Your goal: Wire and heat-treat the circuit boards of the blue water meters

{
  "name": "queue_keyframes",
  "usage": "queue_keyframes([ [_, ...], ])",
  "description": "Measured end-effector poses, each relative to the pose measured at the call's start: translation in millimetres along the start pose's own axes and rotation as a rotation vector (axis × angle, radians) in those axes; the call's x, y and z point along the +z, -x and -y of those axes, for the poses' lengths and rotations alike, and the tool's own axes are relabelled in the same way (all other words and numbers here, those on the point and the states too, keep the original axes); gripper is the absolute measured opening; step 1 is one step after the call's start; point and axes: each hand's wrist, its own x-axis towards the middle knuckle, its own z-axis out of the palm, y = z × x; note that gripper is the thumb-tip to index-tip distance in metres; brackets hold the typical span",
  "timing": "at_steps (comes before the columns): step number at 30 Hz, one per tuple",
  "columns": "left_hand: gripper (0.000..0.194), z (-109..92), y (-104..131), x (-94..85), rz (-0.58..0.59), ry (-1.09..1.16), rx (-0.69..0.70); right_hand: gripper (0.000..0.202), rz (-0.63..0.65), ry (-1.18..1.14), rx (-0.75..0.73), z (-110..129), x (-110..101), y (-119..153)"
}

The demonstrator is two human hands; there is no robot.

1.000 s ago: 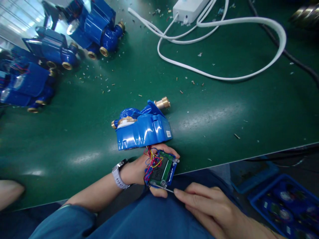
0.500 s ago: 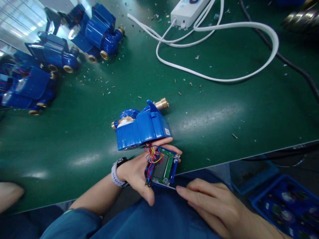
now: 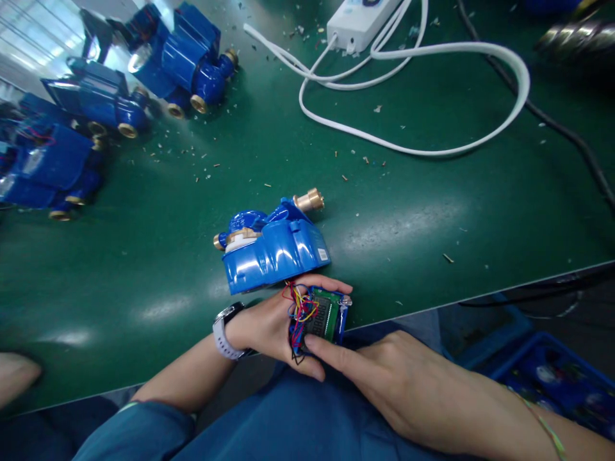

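Note:
My left hand (image 3: 269, 326), with a watch on its wrist, holds a green circuit board with a display (image 3: 323, 318) in a blue frame near the table's front edge. Red, yellow and blue wires (image 3: 302, 308) lie bunched over the board's left side. The index finger of my right hand (image 3: 398, 384) is stretched out and its tip rests at the lower left of the board; the other fingers are curled under and mostly hidden. Just beyond my left hand, a blue meter housing (image 3: 278, 253) with brass ends lies on the green table (image 3: 408, 211).
Several blue meters (image 3: 185, 61) stand at the back left. A white power strip (image 3: 360, 25) with a looped white cable (image 3: 423, 152) is at the back. Below the table at the right is a blue crate (image 3: 576, 365) with parts. Small scraps dot the tabletop.
My right hand has moved left and up, its index finger now over the board. The board has tilted a little, and segments now show on its display. The blue housing has rolled slightly.

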Motion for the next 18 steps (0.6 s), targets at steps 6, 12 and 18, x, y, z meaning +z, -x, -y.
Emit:
queue_keyframes([
  [6,0.104,0.5,-1.1,0.3,-0.027,-0.032,0.019,0.065,-0.12,-0.079,0.014,-0.2,14.3,0.6],
  [12,0.101,10.3,-2.9,9.0,-0.142,0.022,0.1,0.061,-0.239,-0.295,0.101,7.1,21.3,4.9],
  [18,0.102,16.6,-2.3,17.9,-0.219,0.118,0.118,0.054,-0.31,-0.412,0.147,9.3,26.5,5.3],
])
